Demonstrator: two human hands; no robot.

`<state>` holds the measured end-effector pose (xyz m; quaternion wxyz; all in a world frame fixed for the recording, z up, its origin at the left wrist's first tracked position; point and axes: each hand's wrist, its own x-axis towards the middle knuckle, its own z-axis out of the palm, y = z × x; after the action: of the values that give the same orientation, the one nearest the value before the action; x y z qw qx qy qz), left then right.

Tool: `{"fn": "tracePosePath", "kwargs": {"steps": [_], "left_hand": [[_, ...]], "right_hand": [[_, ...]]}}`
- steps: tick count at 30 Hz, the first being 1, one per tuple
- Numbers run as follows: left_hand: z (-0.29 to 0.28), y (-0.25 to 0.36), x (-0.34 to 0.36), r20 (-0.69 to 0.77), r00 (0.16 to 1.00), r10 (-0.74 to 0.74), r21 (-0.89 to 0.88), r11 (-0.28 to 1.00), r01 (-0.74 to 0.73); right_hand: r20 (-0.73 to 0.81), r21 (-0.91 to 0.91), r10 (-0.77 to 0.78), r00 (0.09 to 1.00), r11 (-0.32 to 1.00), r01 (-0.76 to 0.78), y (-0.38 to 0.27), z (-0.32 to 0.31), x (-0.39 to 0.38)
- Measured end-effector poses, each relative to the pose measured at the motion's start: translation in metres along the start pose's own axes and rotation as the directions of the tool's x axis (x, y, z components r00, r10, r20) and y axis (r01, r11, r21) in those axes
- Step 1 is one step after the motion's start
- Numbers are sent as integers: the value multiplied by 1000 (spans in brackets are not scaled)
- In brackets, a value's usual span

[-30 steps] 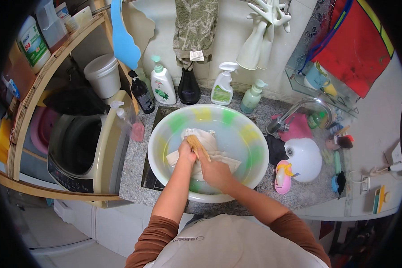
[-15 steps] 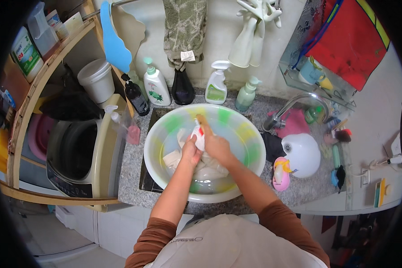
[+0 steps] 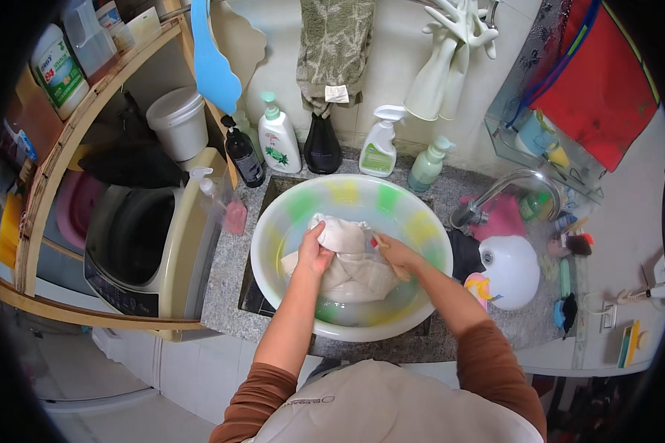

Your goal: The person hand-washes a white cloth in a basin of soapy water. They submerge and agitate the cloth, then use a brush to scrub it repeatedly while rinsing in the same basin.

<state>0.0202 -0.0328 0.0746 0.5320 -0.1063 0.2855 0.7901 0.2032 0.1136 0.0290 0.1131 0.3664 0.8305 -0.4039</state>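
Note:
A large round basin (image 3: 262, 284) with green and yellow patches holds water and a soaked cream-white garment (image 3: 358, 280). My left hand (image 3: 315, 251) is closed on the garment's gathered upper part, lifting it above the water. To the right of the bunched cloth, my right hand (image 3: 399, 255) is closed round a slim tan tool (image 3: 382, 246), which looks like a wooden brush with a bit of red near its end. Its working side is hidden, and I cannot tell whether it touches the cloth.
Behind the basin stand a white pump bottle (image 3: 279, 140), a dark bottle (image 3: 322, 151), a spray bottle (image 3: 380, 144) and a green pump bottle (image 3: 429, 166). A faucet (image 3: 521, 179) and white rounded object (image 3: 511, 272) are at right. An open washing machine (image 3: 188, 255) stands left.
My right hand has moved right, away from my left, with the tan tool. The white cloth is now bunched up higher in my left hand. The whole view has shifted slightly.

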Motion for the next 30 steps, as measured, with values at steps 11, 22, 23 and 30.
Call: {"fn": "tracePosePath", "kwargs": {"steps": [11,22,23,30], "left_hand": [[10,-22,-3,-55,998,-15,79,997,19],[16,-24,-12,-1,999,48,88,995,-48],[13,-23,-9,-34,999,38,68,997,-35],[3,-12,-2,-63,998,5,141,990,4]], "right_hand": [[-315,-186,-178,932,975,123,-167,-18,-60],[-381,-275,-304,873,939,207,-149,-6,-42],[-350,-261,-279,894,946,193,-153,-11,-45],[-264,-222,-276,924,950,221,-152,10,-98]]}}
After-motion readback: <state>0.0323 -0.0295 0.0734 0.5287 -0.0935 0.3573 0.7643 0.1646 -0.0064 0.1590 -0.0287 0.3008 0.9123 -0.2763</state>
